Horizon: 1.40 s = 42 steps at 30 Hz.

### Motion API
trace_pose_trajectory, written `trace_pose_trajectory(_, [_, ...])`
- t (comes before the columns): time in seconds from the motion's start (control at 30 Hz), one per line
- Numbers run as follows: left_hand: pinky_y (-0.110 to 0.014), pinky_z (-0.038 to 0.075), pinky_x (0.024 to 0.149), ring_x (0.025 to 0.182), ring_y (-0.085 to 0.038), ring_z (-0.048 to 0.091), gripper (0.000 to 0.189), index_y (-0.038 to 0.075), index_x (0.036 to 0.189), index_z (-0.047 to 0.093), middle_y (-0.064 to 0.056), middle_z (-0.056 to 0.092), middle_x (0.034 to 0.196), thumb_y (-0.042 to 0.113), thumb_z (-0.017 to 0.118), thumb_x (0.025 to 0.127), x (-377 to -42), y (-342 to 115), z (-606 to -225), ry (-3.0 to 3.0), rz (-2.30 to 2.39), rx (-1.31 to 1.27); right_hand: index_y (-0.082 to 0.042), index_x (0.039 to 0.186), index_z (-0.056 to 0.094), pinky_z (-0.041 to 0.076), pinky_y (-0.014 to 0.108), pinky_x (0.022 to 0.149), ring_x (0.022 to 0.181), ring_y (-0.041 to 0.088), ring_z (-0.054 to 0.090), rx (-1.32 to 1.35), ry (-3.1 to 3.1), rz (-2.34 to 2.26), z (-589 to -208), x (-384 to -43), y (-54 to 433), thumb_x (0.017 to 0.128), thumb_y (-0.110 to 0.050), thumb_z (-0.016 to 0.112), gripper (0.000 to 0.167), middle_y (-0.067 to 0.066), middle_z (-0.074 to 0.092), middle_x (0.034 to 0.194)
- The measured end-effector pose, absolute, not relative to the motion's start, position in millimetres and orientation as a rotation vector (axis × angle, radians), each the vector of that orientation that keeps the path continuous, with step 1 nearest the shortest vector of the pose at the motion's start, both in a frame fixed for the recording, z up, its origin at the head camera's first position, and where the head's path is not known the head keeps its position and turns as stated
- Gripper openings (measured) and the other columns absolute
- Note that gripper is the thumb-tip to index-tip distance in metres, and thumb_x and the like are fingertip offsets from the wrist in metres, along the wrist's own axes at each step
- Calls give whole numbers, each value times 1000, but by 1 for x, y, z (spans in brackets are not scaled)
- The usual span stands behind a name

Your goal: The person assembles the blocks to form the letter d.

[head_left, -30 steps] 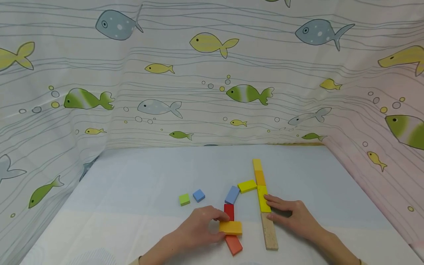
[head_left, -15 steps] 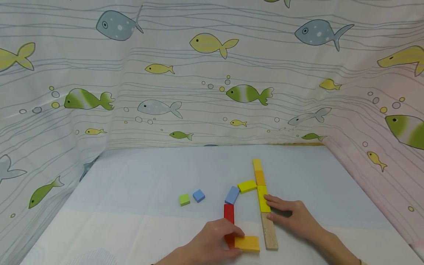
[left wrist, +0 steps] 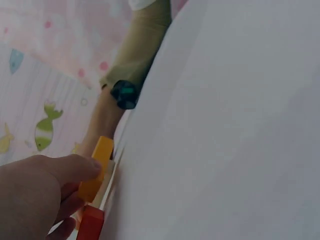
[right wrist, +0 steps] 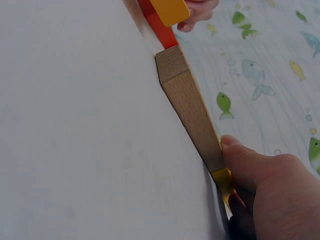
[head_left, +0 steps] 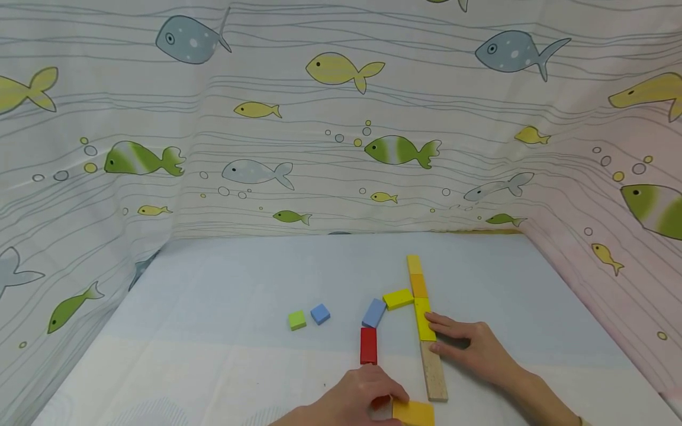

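Note:
My left hand [head_left: 354,397] pinches a yellow-orange block [head_left: 417,413] at the front edge of the head view. In the left wrist view the thumb lies along that block [left wrist: 100,160], close over a red block [left wrist: 91,222]. My right hand [head_left: 482,352] touches the right side of a row with its fingertips. There a yellow block [head_left: 424,328] meets a long bare-wood block [head_left: 434,378]. In the right wrist view, the thumb is at the edge of the wooden block [right wrist: 192,112]. A light-red block by my left hand is mostly hidden.
Two smaller blocks, yellow [head_left: 414,264] and orange [head_left: 418,285], continue the row to the back. A yellow block [head_left: 398,299], a blue block [head_left: 374,313] and a red block [head_left: 368,345] curve leftward from it. Small green [head_left: 296,320] and blue [head_left: 320,314] blocks lie farther left.
My left hand has carried the yellow-orange block toward the front and right, past the light-red block. My right hand has stayed at the row.

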<state>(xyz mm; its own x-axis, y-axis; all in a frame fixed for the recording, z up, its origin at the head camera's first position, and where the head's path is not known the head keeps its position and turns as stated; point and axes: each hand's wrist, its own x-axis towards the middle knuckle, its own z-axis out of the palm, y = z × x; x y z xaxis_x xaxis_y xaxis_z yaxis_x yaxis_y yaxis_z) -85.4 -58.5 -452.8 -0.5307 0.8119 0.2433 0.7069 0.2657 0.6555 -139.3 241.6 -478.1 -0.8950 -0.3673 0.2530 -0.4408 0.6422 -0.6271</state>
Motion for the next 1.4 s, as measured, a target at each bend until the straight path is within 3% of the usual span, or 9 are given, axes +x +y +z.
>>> trace_pose_trajectory(0.37, [-7, 47, 86, 95, 2, 59, 30, 12, 120, 69, 8, 71, 110, 27, 71, 94, -87, -58, -456, 2414, 1050, 1418, -22, 126, 71, 50, 20, 96, 123, 14, 60, 707, -2726, 1106, -478, -140, 241, 84, -46, 76, 48, -14, 63, 132])
trace_pose_trajectory(0.6, [-8, 47, 85, 92, 5, 57, 31, 16, 120, 69, 12, 70, 105, 32, 71, 93, -89, -58, -454, 2427, 1013, 1372, -22, 125, 71, 50, 18, 96, 123, 13, 60, 720, -2714, 1103, -478, -140, 242, 84, -45, 76, 47, -14, 64, 132])
trace_pose_trajectory(0.7, [-14, 49, 92, 97, 5, 57, 32, 18, 120, 68, 15, 69, 106, 35, 70, 93, -89, -58, -454, 2437, 996, 1364, -22, 126, 71, 50, 19, 96, 123, 14, 61, 718, -2717, 1099, -478, -140, 242, 84, -45, 76, 47, -14, 64, 132])
trace_pose_trajectory(0.87, [-26, 48, 103, 112, 1, 58, 33, 20, 121, 67, 17, 69, 111, 38, 69, 93, -89, -60, -455, 2451, 964, 1382, -22, 126, 71, 52, 22, 95, 122, 14, 61, 709, -2725, 1090, -477, -139, 241, 84, -45, 76, 47, -14, 64, 132])
trace_pose_trajectory(1.4, [-31, 48, 105, 127, -11, 55, 33, 17, 125, 64, 12, 69, 117, 33, 66, 96, -91, -62, -459, 2441, 917, 1485, -22, 125, 72, 52, 22, 95, 121, 13, 61, 722, -2715, 1078, -478, -140, 242, 85, -44, 76, 46, -13, 64, 132])
